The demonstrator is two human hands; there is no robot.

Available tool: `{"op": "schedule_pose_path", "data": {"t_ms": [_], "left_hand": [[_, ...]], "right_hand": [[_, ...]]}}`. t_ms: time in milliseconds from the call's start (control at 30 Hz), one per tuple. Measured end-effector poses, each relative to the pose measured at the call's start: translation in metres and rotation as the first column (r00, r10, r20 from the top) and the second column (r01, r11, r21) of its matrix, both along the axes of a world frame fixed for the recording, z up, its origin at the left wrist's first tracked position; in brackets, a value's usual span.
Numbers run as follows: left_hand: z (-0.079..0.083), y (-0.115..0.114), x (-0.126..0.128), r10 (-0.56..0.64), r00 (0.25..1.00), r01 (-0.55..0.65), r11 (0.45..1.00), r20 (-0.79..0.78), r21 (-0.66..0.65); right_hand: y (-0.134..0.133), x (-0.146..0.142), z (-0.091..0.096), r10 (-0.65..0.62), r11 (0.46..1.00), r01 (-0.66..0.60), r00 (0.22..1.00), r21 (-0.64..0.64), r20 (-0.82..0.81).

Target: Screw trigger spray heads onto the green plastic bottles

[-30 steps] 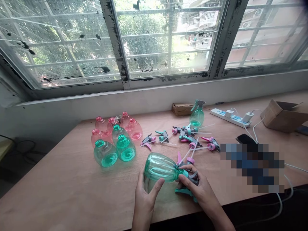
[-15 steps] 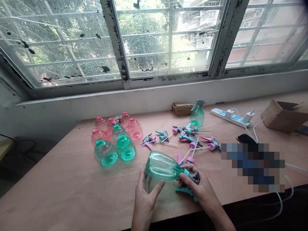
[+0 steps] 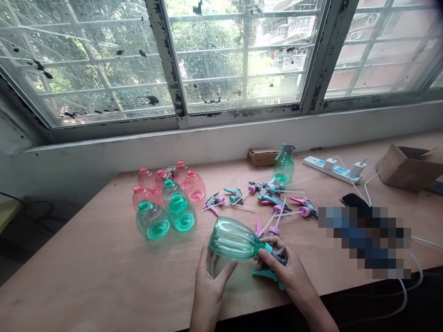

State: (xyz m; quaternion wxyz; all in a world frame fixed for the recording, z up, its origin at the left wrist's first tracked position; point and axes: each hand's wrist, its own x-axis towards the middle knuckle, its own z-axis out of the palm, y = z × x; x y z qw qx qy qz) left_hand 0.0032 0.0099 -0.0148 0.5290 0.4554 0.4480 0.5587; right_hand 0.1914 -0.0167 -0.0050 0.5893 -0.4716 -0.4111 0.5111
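Observation:
A clear green spray bottle [image 3: 232, 240] lies tilted on its side just above the wooden table [image 3: 86, 267], base pointing left. My left hand [image 3: 211, 276] cups its body from below, fingers wrapped round it. My right hand [image 3: 287, 272] grips the grey and green trigger head [image 3: 275, 259] at the bottle's neck, fingers closed on it.
Several empty green and pink bottles [image 3: 166, 203] stand left of centre. Loose trigger heads [image 3: 270, 198] with tubes lie scattered behind my hands. One finished green sprayer [image 3: 284, 163] stands near a small box [image 3: 262, 157]. A power strip [image 3: 332, 168], phone [image 3: 353, 199] and cardboard box [image 3: 404, 166] sit right.
The bottle has tipped up slightly, its base rising a little. Both hands stay where they were.

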Motion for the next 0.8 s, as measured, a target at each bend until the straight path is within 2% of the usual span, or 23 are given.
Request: {"op": "schedule_pose_path", "data": {"t_ms": [800], "left_hand": [[-0.0031, 0.0011, 0.0003, 0.005, 1.0, -0.005, 1.0, -0.019, 0.016]], "right_hand": [[-0.0006, -0.0022, 0.0024, -0.036, 0.999, 0.036, 0.999, -0.015, -0.019]]}}
